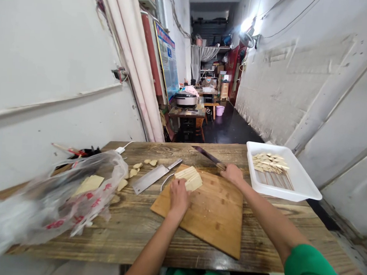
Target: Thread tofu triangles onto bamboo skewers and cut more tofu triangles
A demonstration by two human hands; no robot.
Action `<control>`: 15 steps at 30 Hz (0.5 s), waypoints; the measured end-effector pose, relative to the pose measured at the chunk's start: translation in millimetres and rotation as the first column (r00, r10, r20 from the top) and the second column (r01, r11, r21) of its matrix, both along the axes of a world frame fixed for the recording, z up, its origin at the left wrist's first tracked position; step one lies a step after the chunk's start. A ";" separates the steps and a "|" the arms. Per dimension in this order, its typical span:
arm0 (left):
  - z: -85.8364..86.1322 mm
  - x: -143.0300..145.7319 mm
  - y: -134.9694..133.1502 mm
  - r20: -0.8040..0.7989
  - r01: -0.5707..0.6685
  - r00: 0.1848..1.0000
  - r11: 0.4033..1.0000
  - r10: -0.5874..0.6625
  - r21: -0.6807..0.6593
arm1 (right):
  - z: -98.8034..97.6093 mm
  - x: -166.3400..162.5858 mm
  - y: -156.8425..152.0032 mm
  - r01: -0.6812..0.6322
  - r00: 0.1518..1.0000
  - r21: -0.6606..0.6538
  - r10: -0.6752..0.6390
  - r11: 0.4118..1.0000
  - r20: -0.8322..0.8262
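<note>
1. At the table's (pixel 126 238) left edge lies a plastic bag (pixel 55 212).
2. A cleaver (pixel 151 179) lies just beside the cutting board's (pixel 216 211) far left corner.
3. Your left hand (pixel 179 196) rests its fingers on the pale stack (pixel 193 181) at this same corner; whether they grasp it, I cannot tell.
4. Your right hand (pixel 233 174) is grasping a knife (pixel 210 157) at the board's far edge.
5. A white tray (pixel 306 186) with skewered pieces (pixel 269 162) stands at the table's far right corner.

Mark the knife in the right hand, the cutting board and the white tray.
Knife (pixel 208 156): head view, middle of the blade.
Cutting board (pixel 217 215): head view, bare wood.
White tray (pixel 302 176): head view, bare part of its floor.
</note>
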State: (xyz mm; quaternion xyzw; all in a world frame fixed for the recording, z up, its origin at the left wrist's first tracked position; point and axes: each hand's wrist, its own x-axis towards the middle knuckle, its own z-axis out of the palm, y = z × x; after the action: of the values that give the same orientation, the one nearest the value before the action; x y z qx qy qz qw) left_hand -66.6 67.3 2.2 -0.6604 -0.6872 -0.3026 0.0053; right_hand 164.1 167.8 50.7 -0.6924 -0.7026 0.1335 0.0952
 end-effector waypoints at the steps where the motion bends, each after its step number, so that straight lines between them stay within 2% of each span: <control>1: 0.6 0.5 -2.0 0.016 0.035 0.999 0.999 -0.035 -0.001 | 3.0 4.0 -11.0 0.010 0.999 0.038 -0.009 0.999 -0.035; 5: -3.3 12.7 -23.1 -0.061 0.272 0.961 0.962 -0.271 0.000 | 14.9 23.2 -65.7 -0.024 0.976 0.186 0.063 0.982 -0.208; 7: -8.0 20.3 -36.2 -0.120 0.360 0.927 0.933 -0.356 0.014 | 17.5 31.7 -96.2 -0.060 0.948 0.201 0.119 0.978 -0.295; 9: -12.6 25.6 -45.3 -0.121 0.354 0.931 0.934 -0.345 0.057 | 16.3 37.9 -126.3 -0.090 0.882 0.172 0.159 0.981 -0.443; 11: -15.2 28.0 -47.9 -0.096 0.273 0.959 0.959 -0.265 0.080 | 12.3 41.9 -154.3 -0.074 0.841 0.172 0.154 0.982 -0.518; 13: -14.5 28.7 -44.5 -0.083 0.210 0.975 0.977 -0.206 0.036 | 7.2 45.2 -178.3 -0.049 0.878 0.222 0.148 0.974 -0.455; 15: -11.2 28.3 -37.2 -0.078 0.204 0.975 0.978 -0.207 -0.041 | 2.2 49.1 -197.2 -0.049 0.914 0.227 0.135 0.973 -0.382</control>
State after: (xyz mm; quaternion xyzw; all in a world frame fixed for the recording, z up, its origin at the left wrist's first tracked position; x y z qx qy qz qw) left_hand -38.3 30.0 -9.0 -0.7397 -0.6194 -0.2630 -0.0088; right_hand 213.3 -29.5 52.8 -0.6030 -0.7111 0.1990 0.3019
